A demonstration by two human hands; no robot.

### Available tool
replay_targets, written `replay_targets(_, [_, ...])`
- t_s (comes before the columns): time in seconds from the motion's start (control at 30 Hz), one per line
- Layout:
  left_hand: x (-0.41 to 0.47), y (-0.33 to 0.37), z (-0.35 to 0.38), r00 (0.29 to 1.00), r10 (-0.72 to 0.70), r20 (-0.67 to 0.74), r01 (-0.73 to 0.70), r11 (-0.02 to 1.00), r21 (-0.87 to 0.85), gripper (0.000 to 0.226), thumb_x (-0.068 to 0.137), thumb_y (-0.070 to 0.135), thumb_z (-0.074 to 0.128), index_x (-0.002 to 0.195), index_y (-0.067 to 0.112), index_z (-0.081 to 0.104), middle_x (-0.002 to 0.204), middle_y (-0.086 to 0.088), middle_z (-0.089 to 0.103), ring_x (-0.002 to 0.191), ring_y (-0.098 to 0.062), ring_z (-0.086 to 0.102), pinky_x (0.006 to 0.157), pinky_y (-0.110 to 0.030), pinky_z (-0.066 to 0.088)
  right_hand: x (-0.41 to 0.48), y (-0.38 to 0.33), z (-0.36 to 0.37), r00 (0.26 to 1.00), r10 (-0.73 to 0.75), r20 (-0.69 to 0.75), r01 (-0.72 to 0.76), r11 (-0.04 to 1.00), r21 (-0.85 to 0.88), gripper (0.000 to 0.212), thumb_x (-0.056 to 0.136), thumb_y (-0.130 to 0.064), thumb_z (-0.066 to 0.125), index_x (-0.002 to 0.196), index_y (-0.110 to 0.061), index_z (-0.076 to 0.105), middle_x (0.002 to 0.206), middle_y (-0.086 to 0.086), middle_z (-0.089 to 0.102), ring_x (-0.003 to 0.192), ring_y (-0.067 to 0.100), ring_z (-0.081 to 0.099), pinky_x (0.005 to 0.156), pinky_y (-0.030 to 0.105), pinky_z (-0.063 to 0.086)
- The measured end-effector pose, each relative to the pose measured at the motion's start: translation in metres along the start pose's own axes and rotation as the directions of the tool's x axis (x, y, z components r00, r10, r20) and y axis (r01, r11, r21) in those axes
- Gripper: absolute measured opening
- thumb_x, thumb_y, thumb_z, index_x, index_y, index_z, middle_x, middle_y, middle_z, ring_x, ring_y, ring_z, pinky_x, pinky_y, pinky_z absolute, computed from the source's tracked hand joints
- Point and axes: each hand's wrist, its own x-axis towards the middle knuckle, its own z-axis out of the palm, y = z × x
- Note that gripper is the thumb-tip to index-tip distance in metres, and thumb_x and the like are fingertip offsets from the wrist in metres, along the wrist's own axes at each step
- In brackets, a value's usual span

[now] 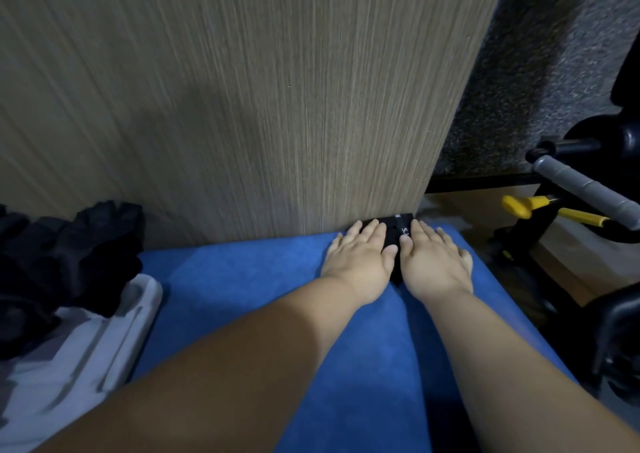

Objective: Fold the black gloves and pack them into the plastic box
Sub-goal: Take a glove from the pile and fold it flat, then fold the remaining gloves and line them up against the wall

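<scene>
Two hands at work on the blue mat (pixel 242 300): left hand (pixel 360 257) and right hand (pixel 434 262) side by side, palms down on a black glove (pixel 394 236). All fingers straight and laid flat over the fabric, pressing rather than gripping, thumbs close together above the dark strip showing between them. White lettering on that strip, too small to read. Glove at the mat's far edge, right up against the upright wood-grain panel (pixel 242 89), most of it hidden under the palms. Well apart at far left, a loose heap of more black gloves (pixel 79 244), partly over a ridged white plastic piece (pixel 104 335), possibly the plastic box or its lid, only partly in frame. Off the mat's right side, a yellow-handled tool (pixel 519 206) near a grey-gripped bar (pixel 581 189) and black metal gear, with speckled grey carpet (pixel 519 71) beyond the panel.
</scene>
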Motion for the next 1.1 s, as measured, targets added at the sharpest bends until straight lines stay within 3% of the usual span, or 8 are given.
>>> replay_targets(0.23, [-0.011,-0.009,-0.007,0.993,-0.101,0.058,0.1,0.994,0.033,0.062,0.101,0.05,0.015,0.154,0.021,0.001,0.162,0.007,-0.003,0.148,-0.014,-0.006,0.121,-0.038,-0.004,-0.004,-0.002,-0.003,0.999,0.004,-0.042,-0.004,1.0,0.001,0.055,0.102,-0.041,0.018,0.153,-0.019,0.016,0.16,-0.004,0.017,0.148,0.017,0.006,0.118,0.043,0.01])
replay_targets(0.33, [-0.033,-0.018,-0.018,0.991,-0.127,0.035,0.128,0.992,-0.01,0.064,0.101,0.05,0.019,0.154,0.016,0.007,0.162,0.004,0.002,0.149,-0.015,-0.005,0.121,-0.036,-0.001,-0.017,-0.009,-0.008,0.967,-0.025,-0.253,0.049,0.995,0.09,0.053,0.101,-0.04,0.028,0.15,-0.023,0.025,0.157,-0.002,0.024,0.146,0.019,0.008,0.114,0.048,0.012])
replay_targets(0.47, [-0.086,-0.041,-0.044,0.989,-0.129,-0.07,0.127,0.991,-0.034,0.063,0.101,0.046,0.03,0.154,0.018,0.012,0.161,0.005,0.011,0.148,-0.014,0.002,0.12,-0.033,0.006,-0.042,-0.036,-0.013,0.873,-0.122,-0.472,0.213,0.966,0.144,0.037,0.097,-0.033,0.045,0.13,-0.021,0.053,0.136,0.003,0.05,0.131,0.026,0.031,0.103,0.049,0.026])
replay_targets(0.63, [-0.17,-0.103,-0.086,0.923,-0.272,-0.273,0.278,0.96,-0.016,0.056,0.098,0.046,0.038,0.148,0.026,0.028,0.151,0.009,0.033,0.139,-0.017,0.021,0.112,-0.034,0.019,-0.082,-0.095,0.004,0.901,-0.284,-0.328,0.387,0.867,0.313,0.021,0.096,-0.023,0.051,0.105,-0.015,0.068,0.106,0.003,0.064,0.106,0.027,0.052,0.091,0.033,0.037])
replay_targets(0.73, [-0.216,-0.143,-0.107,0.825,-0.411,-0.387,0.385,0.911,-0.146,0.045,0.095,0.043,0.044,0.138,0.03,0.042,0.138,0.01,0.047,0.128,-0.018,0.032,0.106,-0.033,0.027,-0.117,-0.142,0.021,0.922,-0.367,-0.123,0.377,0.783,0.494,0.017,0.096,-0.021,0.053,0.099,-0.015,0.069,0.095,-0.006,0.061,0.095,0.012,0.054,0.081,0.016,0.034])
replay_targets(0.83, [-0.249,-0.174,-0.119,0.751,-0.493,-0.44,0.403,0.87,-0.285,0.037,0.093,0.038,0.05,0.129,0.028,0.049,0.126,0.009,0.053,0.12,-0.017,0.036,0.099,-0.032,0.031,-0.146,-0.192,0.04,0.913,-0.407,-0.032,0.337,0.708,0.621,0.01,0.094,-0.019,0.057,0.093,-0.019,0.067,0.092,-0.006,0.064,0.088,0.009,0.056,0.078,0.012,0.035])
replay_targets(0.97, [-0.267,-0.204,-0.125,0.712,-0.569,-0.412,0.374,0.804,-0.463,0.04,0.094,0.029,0.054,0.132,0.018,0.048,0.129,0.0,0.052,0.124,-0.02,0.034,0.098,-0.025,0.027,-0.168,-0.251,0.056,0.918,-0.381,0.113,0.169,0.632,0.756,0.009,0.096,-0.024,0.056,0.096,-0.023,0.065,0.091,-0.01,0.065,0.091,0.01,0.059,0.081,0.018,0.042])
replay_targets(1.1, [-0.259,-0.225,-0.131,0.766,-0.599,-0.233,0.358,0.699,-0.619,0.05,0.095,0.034,0.051,0.142,0.019,0.039,0.142,-0.001,0.044,0.13,-0.025,0.041,0.11,-0.041,0.034,-0.166,-0.291,0.066,0.937,-0.322,0.133,0.125,0.666,0.735,0.037,0.095,-0.041,0.054,0.123,-0.017,0.06,0.11,-0.005,0.062,0.101,0.012,0.057,0.089,0.025,0.043])
